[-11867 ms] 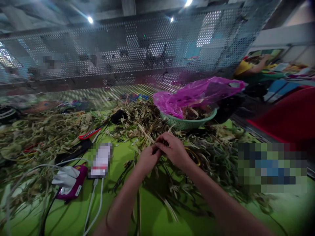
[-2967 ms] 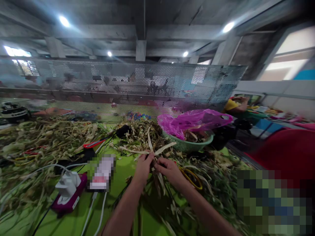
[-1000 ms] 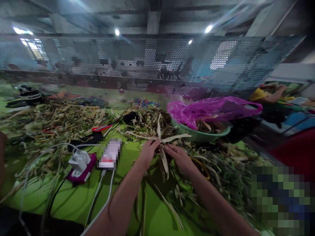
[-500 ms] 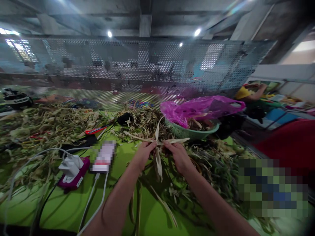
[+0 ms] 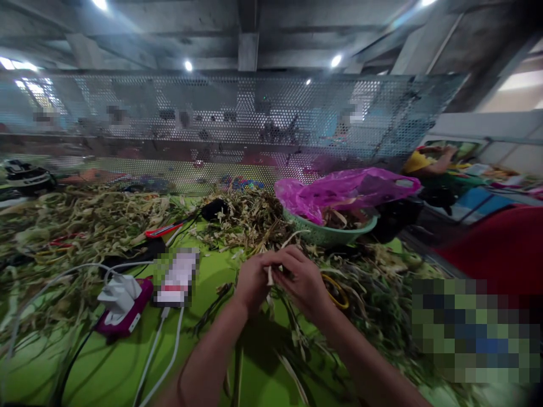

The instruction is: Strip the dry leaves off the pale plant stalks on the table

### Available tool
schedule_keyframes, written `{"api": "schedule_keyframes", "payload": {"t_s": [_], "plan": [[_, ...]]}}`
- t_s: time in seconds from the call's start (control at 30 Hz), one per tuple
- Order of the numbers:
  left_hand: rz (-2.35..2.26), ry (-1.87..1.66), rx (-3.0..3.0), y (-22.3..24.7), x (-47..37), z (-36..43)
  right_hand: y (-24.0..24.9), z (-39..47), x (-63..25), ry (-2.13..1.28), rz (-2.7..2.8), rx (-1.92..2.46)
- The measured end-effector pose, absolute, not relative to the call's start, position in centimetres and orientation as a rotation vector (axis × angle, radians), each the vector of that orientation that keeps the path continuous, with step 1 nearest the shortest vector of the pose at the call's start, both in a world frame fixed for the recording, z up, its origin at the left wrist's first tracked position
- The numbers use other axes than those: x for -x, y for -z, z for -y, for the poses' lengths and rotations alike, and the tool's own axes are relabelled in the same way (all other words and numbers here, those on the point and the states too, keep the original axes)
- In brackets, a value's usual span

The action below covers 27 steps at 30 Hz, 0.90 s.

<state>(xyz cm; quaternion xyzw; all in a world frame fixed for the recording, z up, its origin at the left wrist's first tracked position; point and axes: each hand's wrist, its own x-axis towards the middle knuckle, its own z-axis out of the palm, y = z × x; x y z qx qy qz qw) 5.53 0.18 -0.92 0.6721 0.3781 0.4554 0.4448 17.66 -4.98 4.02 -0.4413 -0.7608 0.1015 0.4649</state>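
Pale dried leaf strips [image 5: 270, 276] poke out between my two hands, which meet over the green table at the middle of the view. My left hand [image 5: 253, 281] is closed around part of the strips, its fingers mostly behind the thumb side. My right hand [image 5: 300, 277] pinches the same strips, fingers bent over the top and touching the left hand. One thin end of a strip [image 5: 292, 238] rises above the hands. Most of the strips is hidden by the fingers. Behind the hands lies a heap of dry plant scraps [image 5: 254, 217].
A green basket [image 5: 328, 234] with a purple plastic bag [image 5: 348, 189] stands behind, to the right. To the left are a phone [image 5: 177, 277], a power strip [image 5: 127, 311] with cables, and a red cutter [image 5: 163, 230]. Dried stalks [image 5: 85, 220] cover both sides; a perforated metal screen [image 5: 212, 130] stands behind.
My hands have come together and curled around the strips, which were spread out in a cross shape before. A yellow ring beside my right hand now shows.
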Motion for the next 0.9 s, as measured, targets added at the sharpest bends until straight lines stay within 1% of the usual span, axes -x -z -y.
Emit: {"api": "schedule_keyframes", "payload": {"t_s": [0.07,0.17,0.33,0.43,0.57,0.7,0.77,0.9], "plan": [[-0.825,-1.184,-1.607,0.7,-5.4,-0.3,-4.0,5.1,-17.7,-0.199,1.883,1.030],[-0.744,-1.220,-1.328,0.6,-5.4,-0.9,-3.7,4.9,-18.0,-0.174,1.802,1.037],[-0.726,-1.078,-1.009,0.2,-5.8,-1.1,-2.6,3.7,-18.8,-0.312,1.679,1.108],[-0.725,-1.025,-0.878,-0.2,-5.8,-0.5,-2.4,3.2,-19.1,-0.312,1.667,1.121],[-0.655,-1.037,-0.796,-0.6,-5.5,-0.2,-2.7,3.1,-19.2,-0.252,1.705,1.107],[-0.682,-1.085,-0.855,0.0,-5.4,-0.6,-3.0,3.0,-19.4,-0.259,1.800,1.116],[-0.710,-1.105,-0.853,0.4,-5.4,-1.1,-3.0,3.0,-19.5,-0.172,1.836,1.123],[-0.697,-1.167,-0.764,1.0,-5.4,-1.7,-3.2,3.3,-19.5,0.184,1.982,1.183]]}}
